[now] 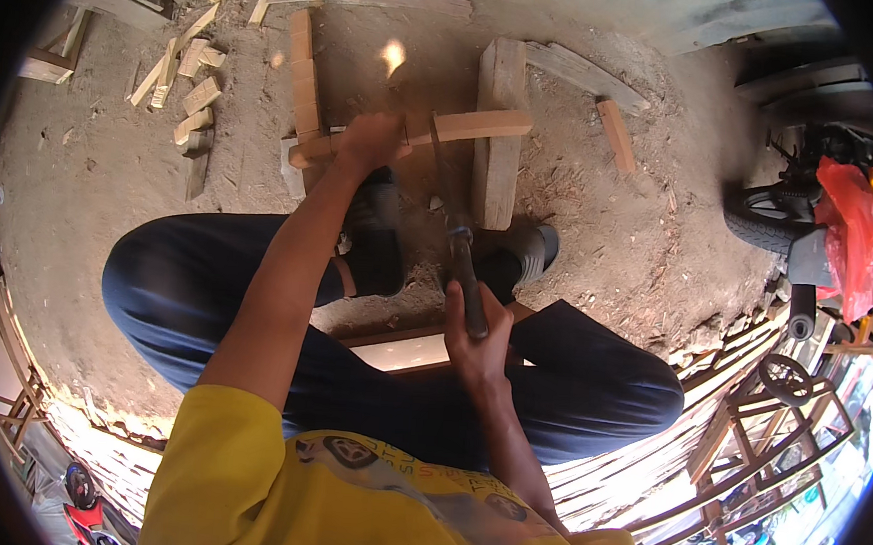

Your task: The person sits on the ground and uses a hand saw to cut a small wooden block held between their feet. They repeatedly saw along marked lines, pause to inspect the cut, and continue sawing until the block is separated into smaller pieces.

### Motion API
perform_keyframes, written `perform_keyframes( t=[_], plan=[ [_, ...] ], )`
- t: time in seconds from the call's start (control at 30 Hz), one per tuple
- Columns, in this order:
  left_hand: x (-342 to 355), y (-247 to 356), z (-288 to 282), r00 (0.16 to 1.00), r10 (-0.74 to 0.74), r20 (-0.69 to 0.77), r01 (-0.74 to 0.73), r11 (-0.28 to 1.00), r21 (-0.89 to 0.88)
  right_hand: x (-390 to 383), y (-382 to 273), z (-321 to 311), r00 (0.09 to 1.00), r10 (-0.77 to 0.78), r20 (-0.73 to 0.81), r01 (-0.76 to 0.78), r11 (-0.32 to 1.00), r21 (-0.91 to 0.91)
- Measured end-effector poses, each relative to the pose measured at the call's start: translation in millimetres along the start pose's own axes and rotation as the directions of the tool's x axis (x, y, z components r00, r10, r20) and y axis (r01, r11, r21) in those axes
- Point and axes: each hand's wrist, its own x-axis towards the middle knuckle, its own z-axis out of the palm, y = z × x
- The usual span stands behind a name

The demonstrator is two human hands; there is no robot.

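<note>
A slightly curved wooden strip [480, 125] lies crosswise in front of me, its right part resting on a thick weathered wooden block [497, 176]. My left hand [373, 141] is closed around the strip left of its middle. My right hand [478, 335] grips the dark round handle of a long-bladed machete-like tool [457, 236]. Its narrow blade points away from me and meets the strip just right of my left hand. The blade is seen nearly edge-on, so its exact kind is unclear. Near the strip's left end lies a long wooden piece [306, 75].
My feet stand on the dirt floor, close under the strip. Several cut wood pieces [200, 96] lie at the far left. Another short piece [617, 136] and a grey plank [584, 72] lie right of the block. A motorbike wheel [762, 214] and red plastic bag [846, 238] are at right.
</note>
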Motion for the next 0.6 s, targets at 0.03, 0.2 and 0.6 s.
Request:
perform_keyframes(
  t=[0.03,0.2,0.6],
  plan=[
    [0,1,-1,1.000,0.007,-0.012,-0.008,0.999,-0.031,6,0,5,0.999,-0.035,-0.005,0.035,0.999,-0.011],
    [3,-1,0,1.000,0.009,-0.018,-0.009,1.000,-0.027,-36,15,2,0.984,-0.178,-0.023,0.171,0.969,-0.179],
    [4,-17,23,0.976,0.122,-0.181,-0.121,0.992,0.020,-70,-9,-16,0.997,-0.061,-0.044,0.055,0.991,-0.124]
  ],
)
